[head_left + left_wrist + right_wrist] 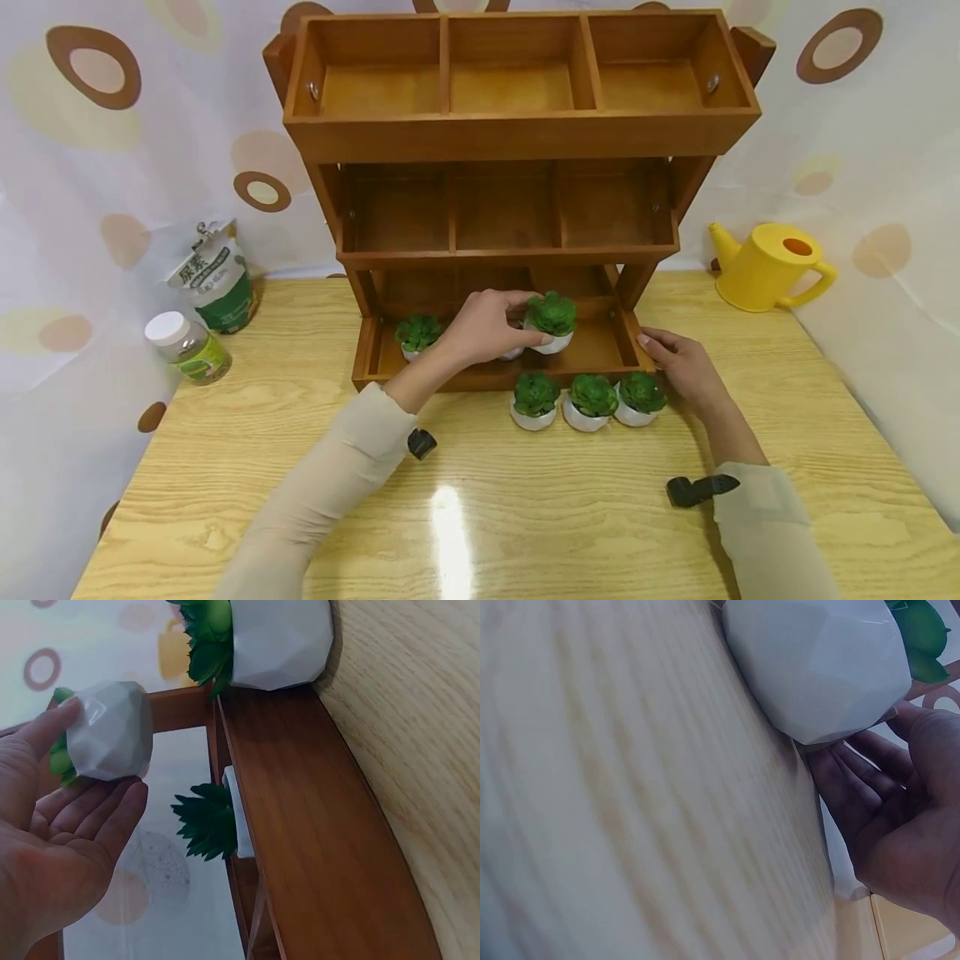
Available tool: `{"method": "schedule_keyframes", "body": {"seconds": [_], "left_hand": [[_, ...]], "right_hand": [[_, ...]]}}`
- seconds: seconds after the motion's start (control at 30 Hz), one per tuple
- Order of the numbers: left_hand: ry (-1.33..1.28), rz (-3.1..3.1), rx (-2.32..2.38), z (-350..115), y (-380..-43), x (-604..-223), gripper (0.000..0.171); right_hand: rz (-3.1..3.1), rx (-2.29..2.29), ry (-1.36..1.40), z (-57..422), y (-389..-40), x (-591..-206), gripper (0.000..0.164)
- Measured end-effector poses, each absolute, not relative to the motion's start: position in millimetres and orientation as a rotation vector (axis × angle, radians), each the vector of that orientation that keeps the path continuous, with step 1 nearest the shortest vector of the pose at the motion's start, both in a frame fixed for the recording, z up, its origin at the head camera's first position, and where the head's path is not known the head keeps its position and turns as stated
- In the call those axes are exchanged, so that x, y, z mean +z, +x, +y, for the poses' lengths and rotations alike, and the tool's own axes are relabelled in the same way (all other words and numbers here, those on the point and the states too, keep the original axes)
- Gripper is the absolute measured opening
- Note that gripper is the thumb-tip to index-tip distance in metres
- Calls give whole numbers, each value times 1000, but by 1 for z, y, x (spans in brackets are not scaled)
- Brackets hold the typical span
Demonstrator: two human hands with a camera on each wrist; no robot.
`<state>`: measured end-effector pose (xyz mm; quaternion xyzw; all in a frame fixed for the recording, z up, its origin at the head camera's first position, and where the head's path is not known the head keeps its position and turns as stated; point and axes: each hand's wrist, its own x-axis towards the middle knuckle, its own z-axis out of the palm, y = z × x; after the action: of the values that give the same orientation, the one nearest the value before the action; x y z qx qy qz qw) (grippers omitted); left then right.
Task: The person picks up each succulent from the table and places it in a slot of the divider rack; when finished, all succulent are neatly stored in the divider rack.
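I see a pale backdrop [97,208] patterned with brown rings, and in front of it the wood-grained worktop [562,517]. On that stands a brown rack [525,137], three tiers high. To its right I have a yellow can [765,271], spout towards the rack. The person's left grip [491,327] pinches a pot [553,325] between thumb and fingers, above the lowest tray of the rack. The right grip [684,367] has its fingers at that tray's right end; a pot covers the fingertips in my right wrist view, so I cannot tell whether it clasps the wood or merely rests there. Left of the rack is a clipped white-and-green bag [221,287] on which I can read 尿素; its smaller print escapes me. Just beside it, a white-capped jar [191,348] wears a green label too small for me to read. The held pot is white and faceted, rosette up and base down, its long axis near vertical, raised clear of the tray. Three similar pots [536,404] [591,402] [640,398] stand upright on the worktop before the rack's right half, and another pot [417,335] sits in the tray's left end
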<state>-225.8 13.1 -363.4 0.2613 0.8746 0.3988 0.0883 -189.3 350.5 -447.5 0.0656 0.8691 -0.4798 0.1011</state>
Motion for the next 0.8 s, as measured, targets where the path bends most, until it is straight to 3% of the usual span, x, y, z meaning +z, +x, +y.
{"method": "schedule_keyframes", "body": {"seconds": [0.8], "left_hand": [[754, 2648, 1114, 78, -251, -384, 52]], "right_hand": [[2585, -1412, 174, 350, -186, -443, 70]]}}
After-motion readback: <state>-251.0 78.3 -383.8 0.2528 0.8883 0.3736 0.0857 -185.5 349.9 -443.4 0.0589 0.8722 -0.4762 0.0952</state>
